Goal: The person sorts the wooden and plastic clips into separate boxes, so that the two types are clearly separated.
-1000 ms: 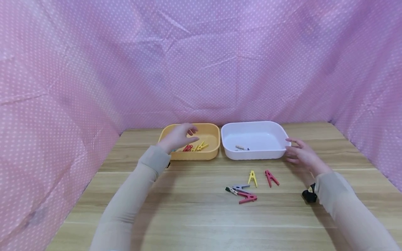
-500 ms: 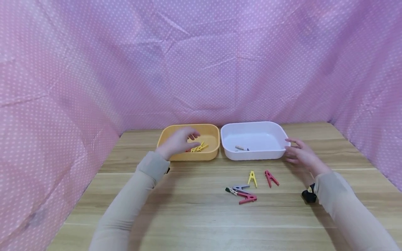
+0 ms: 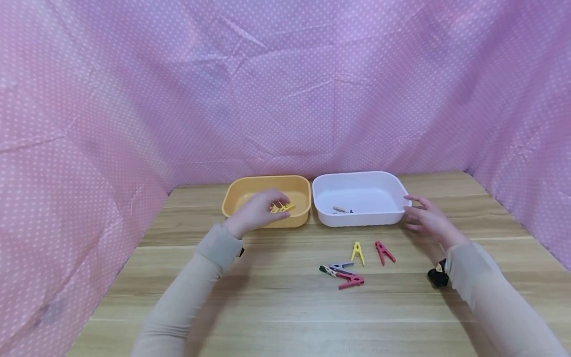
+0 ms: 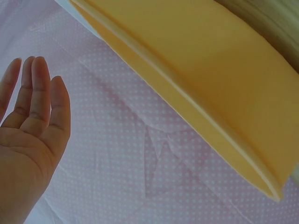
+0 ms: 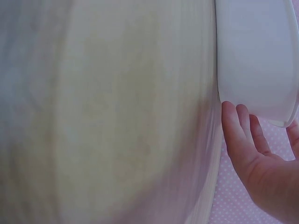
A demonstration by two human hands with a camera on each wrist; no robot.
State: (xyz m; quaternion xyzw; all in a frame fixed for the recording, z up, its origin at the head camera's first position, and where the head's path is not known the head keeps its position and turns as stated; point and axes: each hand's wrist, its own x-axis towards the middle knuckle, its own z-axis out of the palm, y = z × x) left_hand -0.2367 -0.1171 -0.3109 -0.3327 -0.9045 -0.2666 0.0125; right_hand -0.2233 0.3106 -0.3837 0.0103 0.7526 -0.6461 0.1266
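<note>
My left hand (image 3: 256, 213) hovers over the front of the orange tray (image 3: 303, 218), palm turned right, fingers loosely bent and nothing held. In the left wrist view its fingers (image 4: 41, 88) extend, apart from the tray wall (image 4: 210, 60). Yellow clothespins (image 3: 285, 208) lie in that tray just past the fingertips; others there are hidden behind the hand. At the right end of the white tray (image 3: 366, 219), my right hand (image 3: 430, 223) rests its fingertips against the wall. The right wrist view has these fingers (image 5: 238, 130) nearly straight at the tray's corner.
On the wooden table (image 3: 285, 317) lie a yellow clothespin (image 3: 358, 253), a red clothespin (image 3: 384, 252), and a cluster with a pink-red one (image 3: 351, 281), a grey-blue one (image 3: 341, 266) and a dark-green-tipped one (image 3: 328, 271). Small clothespins (image 3: 341, 209) sit inside the white tray. Pink dotted cloth (image 3: 285, 99) hangs behind.
My left hand has drifted toward me and slightly right across the orange tray, covering most of the red clothespins seen earlier. My right hand stays at the white tray.
</note>
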